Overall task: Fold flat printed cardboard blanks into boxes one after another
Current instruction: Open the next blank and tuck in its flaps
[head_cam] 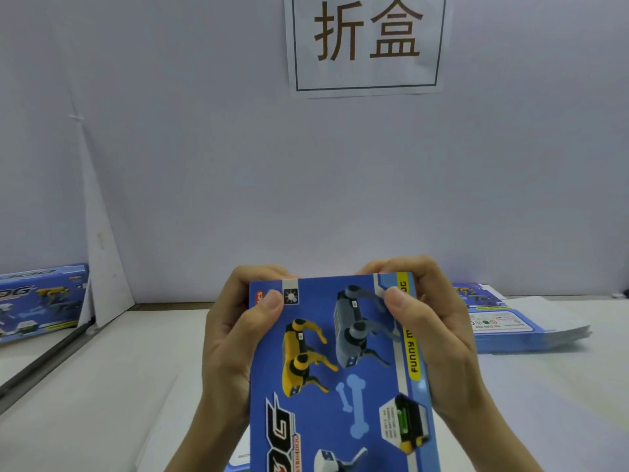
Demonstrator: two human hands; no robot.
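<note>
- Printed blank (343,369): lower part cut off by the bottom edge; far edge covered by the curled fingers of the left hand (228,349) and right hand (432,335).
- Box (37,301), far left: cropped by the left edge, right end behind a white panel (102,260).
- Stack of blanks (517,328): left end behind the right hand; small print illegible.
- Wall sign (367,46): top cropped.

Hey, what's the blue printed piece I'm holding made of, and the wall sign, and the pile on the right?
Blue printed piece: thin cardboard, it seems, with a smooth, faintly glossy printed face; its edges are straight while held. Wall sign: probably plain matte paper; its edges look slightly wavy. Pile on the right: seemingly the same printed card; thin sheet edges show fanned.
</note>
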